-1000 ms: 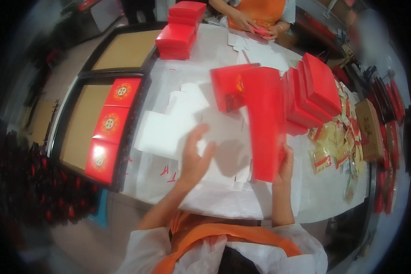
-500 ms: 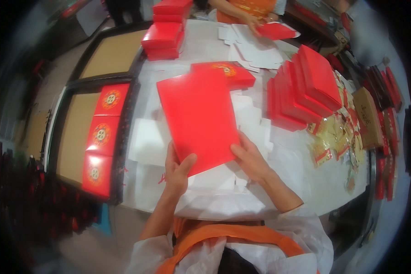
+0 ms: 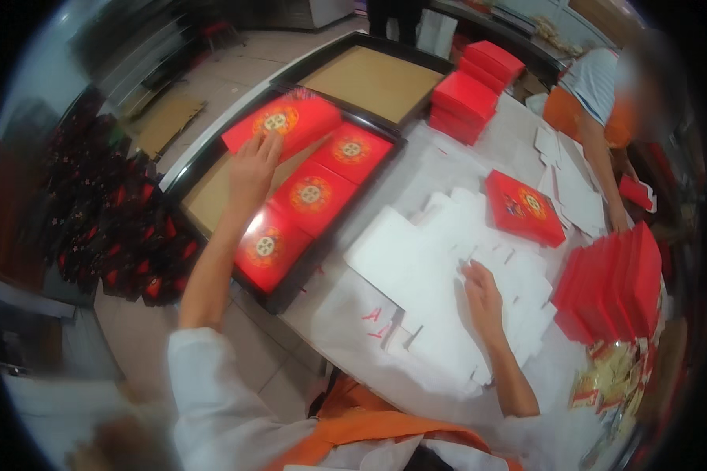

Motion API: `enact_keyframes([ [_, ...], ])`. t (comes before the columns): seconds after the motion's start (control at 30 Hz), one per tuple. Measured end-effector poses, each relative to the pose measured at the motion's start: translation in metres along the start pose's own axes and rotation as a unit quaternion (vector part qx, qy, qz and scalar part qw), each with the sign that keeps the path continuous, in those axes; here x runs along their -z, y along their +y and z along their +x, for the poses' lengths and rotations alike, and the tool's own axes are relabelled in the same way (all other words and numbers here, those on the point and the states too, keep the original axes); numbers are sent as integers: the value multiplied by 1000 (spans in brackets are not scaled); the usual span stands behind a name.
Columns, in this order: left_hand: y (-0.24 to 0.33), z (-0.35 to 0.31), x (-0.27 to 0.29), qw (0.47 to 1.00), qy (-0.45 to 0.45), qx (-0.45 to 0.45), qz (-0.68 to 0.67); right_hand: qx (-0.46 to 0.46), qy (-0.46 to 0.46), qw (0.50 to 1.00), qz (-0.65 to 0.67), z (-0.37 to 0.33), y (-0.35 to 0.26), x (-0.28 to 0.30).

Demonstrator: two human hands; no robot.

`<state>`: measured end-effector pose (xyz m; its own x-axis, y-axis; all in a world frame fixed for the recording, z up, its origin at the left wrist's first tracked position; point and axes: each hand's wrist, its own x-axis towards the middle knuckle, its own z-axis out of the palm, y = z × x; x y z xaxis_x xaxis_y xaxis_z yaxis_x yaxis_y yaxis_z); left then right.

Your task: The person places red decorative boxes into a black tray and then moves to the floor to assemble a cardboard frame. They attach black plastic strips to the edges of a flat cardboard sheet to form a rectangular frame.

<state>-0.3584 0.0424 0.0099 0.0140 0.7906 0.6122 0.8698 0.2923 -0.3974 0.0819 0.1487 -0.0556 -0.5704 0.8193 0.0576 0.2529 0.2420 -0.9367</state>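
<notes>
Above the near black-rimmed tray (image 3: 179,196), a red box (image 3: 310,118) with a round gold-and-orange emblem is held in my left hand (image 3: 253,169). It is tilted, and my fingers are bent over its near edge. Three more red boxes (image 3: 310,194) with the same emblem sit in a row along the tray's right side. My right hand (image 3: 483,298) is over the white flat cardboard blanks (image 3: 416,271) on the table, its fingers loosely bent and apart, holding nothing. Whether it touches the blanks I cannot tell.
Beyond lies a second tray (image 3: 369,82) with a bare brown base. Red boxes (image 3: 463,94) are stacked at the back, and a single box (image 3: 525,208) lies beyond the blanks. Red boxes (image 3: 613,282) stand at right beside small packets (image 3: 613,377). A co-worker's arm (image 3: 601,173) reaches over the table.
The view has swung left. Both hands held a red box over the table before; now my left hand holds a box above the tray, and my right has let go.
</notes>
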Motion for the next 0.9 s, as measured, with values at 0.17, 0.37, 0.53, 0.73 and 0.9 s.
enact_keyframes([
  [0.17,4,-21,-65,984,-111,54,-125,-38,-2,999,-22,-2,9,0],
  [0.37,-5,-31,-107,927,-71,150,-336,-80,-8,997,12,8,-1,17],
  [0.53,-38,-42,-132,717,47,612,-330,55,224,954,-192,89,-2,102],
  [0.73,-1,-11,-154,614,17,568,-547,-120,184,934,-282,169,105,253],
  [0.9,-19,-58,-176,706,22,541,-457,-230,20,973,-18,189,98,195],
])
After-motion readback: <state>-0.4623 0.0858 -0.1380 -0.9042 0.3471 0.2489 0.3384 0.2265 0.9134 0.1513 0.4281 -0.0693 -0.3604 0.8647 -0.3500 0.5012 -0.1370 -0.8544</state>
